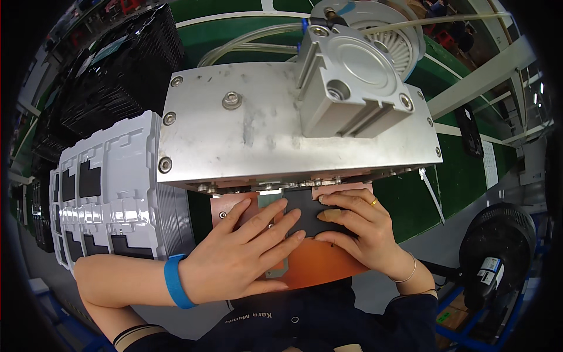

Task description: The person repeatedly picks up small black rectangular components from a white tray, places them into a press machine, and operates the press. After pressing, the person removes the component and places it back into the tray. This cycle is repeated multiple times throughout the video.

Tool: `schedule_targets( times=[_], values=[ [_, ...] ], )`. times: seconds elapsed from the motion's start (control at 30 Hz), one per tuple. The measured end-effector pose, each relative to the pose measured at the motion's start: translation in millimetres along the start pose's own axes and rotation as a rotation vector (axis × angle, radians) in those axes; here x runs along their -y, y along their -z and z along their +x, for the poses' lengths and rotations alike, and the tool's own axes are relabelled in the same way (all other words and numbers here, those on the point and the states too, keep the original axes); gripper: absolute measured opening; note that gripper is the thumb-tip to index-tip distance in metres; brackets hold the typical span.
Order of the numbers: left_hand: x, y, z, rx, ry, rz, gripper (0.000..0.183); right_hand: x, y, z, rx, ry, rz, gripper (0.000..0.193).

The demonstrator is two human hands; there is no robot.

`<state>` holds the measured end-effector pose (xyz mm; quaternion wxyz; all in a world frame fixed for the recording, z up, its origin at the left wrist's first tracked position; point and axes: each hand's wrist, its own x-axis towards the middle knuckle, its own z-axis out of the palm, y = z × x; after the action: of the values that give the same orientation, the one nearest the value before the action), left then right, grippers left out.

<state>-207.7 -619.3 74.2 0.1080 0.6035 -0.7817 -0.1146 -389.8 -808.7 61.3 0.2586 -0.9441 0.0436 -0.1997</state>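
A dark grey flat sheet (301,218) lies on an orange-brown base plate (328,264), its far end under the front edge of a silver metal press (264,135). My left hand (249,246) lies open, palm down, over the left of the plate. Its spread fingers reach to the sheet's left edge, and part of a greenish-grey fixture (275,271) shows between and below them. With bent fingers, my right hand (360,226) grips the sheet along its right edge. How its fingertips sit on that edge is partly hidden.
A pneumatic cylinder (358,76) with clear hoses (252,44) tops the press. Stacked white trays (117,176) holding dark pieces stand left, black trays (123,70) behind. A black fan (495,252) is at right. A green mat (404,205) covers the table.
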Motion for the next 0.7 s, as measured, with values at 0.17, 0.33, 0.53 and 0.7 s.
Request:
schedule_targets(
  times=[0.17,0.33,0.53,0.7],
  values=[
    [0.9,-0.6,-0.7,0.007,0.006,-0.044,0.069,0.8,0.9,0.9,0.008,0.000,0.015,0.031],
    [-1.1,0.1,-1.7,0.020,0.028,-0.052,0.068,0.5,0.0,1.4,0.016,-0.005,0.022,0.032],
    [-1.5,1.5,-1.0,0.030,0.040,-0.059,0.069,0.2,2.5,2.2,0.043,-0.036,0.035,0.030],
    [-1.6,1.1,-1.4,0.033,0.041,-0.081,0.070,1.0,3.8,1.8,0.051,-0.046,0.023,0.029]
  ],
)
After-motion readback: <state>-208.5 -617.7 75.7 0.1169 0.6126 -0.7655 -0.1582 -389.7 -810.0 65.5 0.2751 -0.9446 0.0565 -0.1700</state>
